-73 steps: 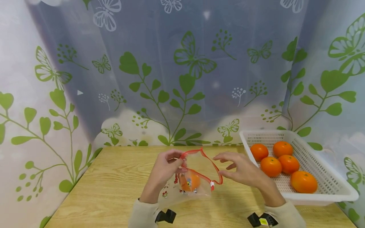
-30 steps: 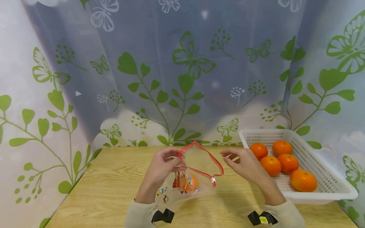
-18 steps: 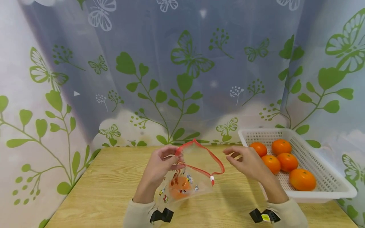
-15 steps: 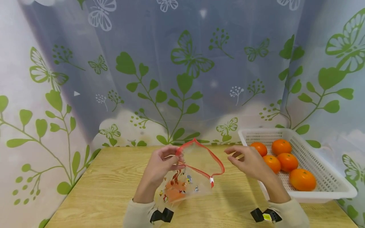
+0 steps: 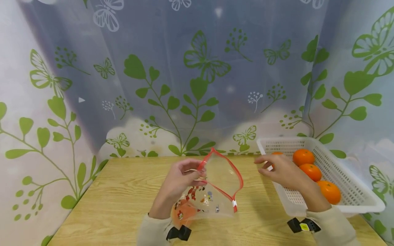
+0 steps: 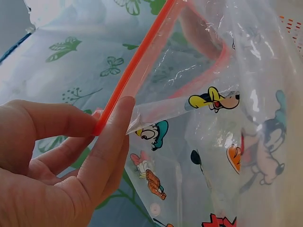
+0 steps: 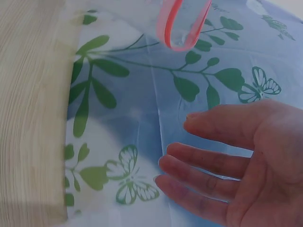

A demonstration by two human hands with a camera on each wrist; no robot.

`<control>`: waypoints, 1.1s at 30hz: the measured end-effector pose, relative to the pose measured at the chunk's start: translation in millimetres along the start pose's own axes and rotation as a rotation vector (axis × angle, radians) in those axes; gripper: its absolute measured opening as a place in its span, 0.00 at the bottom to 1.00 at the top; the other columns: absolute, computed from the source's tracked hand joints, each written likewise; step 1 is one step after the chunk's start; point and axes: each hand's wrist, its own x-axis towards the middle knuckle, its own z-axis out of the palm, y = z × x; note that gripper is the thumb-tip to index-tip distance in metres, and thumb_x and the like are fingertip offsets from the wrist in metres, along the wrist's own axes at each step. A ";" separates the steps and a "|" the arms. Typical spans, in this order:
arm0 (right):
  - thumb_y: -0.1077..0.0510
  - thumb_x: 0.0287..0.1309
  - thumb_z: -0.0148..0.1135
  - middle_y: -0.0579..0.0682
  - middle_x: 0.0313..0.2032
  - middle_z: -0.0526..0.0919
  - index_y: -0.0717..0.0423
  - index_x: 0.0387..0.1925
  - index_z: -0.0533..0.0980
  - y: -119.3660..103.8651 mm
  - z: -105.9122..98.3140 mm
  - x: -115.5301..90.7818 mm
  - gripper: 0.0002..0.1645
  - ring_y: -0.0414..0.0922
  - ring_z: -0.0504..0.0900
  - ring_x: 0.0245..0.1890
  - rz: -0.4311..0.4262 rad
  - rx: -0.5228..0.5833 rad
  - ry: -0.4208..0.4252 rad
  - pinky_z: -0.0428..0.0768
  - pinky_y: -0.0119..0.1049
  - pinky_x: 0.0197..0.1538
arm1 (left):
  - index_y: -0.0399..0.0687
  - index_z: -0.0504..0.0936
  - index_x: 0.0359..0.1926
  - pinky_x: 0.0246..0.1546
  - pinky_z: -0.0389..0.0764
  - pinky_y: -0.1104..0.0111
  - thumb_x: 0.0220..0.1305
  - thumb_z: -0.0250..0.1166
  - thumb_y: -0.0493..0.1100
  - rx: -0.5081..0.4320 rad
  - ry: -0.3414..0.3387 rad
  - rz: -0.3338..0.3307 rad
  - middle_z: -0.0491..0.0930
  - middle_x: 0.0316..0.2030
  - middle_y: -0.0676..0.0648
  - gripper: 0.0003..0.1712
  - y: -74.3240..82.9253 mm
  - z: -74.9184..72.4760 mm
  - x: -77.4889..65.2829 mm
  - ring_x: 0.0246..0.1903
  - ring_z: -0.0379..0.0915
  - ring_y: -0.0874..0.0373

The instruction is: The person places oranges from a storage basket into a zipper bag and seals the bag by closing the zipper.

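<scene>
A clear zip bag (image 5: 205, 205) with a red zip edge and cartoon prints hangs with its mouth spread wide. One orange (image 5: 183, 212) shows through its lower left part. My left hand (image 5: 181, 177) pinches the red edge between thumb and fingers, seen closely in the left wrist view, where the bag (image 6: 265, 99) fills the right side. A white slider (image 5: 234, 204) sits at the bag's near right corner. My right hand (image 5: 284, 171) hovers over the left rim of the white basket (image 5: 363, 208), fingers loosely extended and holding nothing. In the right wrist view, the right hand (image 7: 236, 170) is apart from the bag.
Several oranges (image 5: 303, 157) lie in the basket, partly hidden by my right hand and forearm. The wooden table (image 5: 129, 191) carries the basket at its right. A curtain (image 5: 172, 85) with leaves and butterflies hangs behind the table.
My right hand has moved right, away from the bag's mouth and over the basket. The orange in the bag has shifted down and left. The left hand keeps its pinch.
</scene>
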 end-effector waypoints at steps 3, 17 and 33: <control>0.63 0.63 0.69 0.57 0.49 0.89 0.59 0.52 0.84 6.2 -4.6 -0.3 0.15 0.46 0.89 0.38 -0.010 -0.038 -0.018 0.89 0.33 0.36 | 0.29 0.79 0.57 0.43 0.93 0.62 0.69 0.65 0.30 0.012 -0.012 -0.006 0.84 0.42 0.46 0.17 -1.1 2.6 1.4 0.41 0.85 0.55; 0.62 0.62 0.71 0.62 0.50 0.88 0.62 0.51 0.84 22.0 -12.6 1.2 0.16 0.50 0.89 0.40 0.022 -0.052 -0.097 0.91 0.44 0.42 | 0.35 0.82 0.57 0.44 0.92 0.62 0.69 0.63 0.30 0.061 -0.016 -0.058 0.83 0.48 0.36 0.16 -1.8 15.2 3.5 0.41 0.85 0.56; 0.63 0.58 0.72 0.61 0.47 0.88 0.64 0.50 0.84 46.7 -20.4 0.7 0.17 0.53 0.89 0.40 0.027 -0.099 -0.272 0.90 0.43 0.40 | 0.38 0.84 0.56 0.44 0.93 0.60 0.69 0.63 0.31 0.037 -0.019 -0.087 0.84 0.44 0.43 0.16 -2.4 19.0 3.3 0.40 0.85 0.56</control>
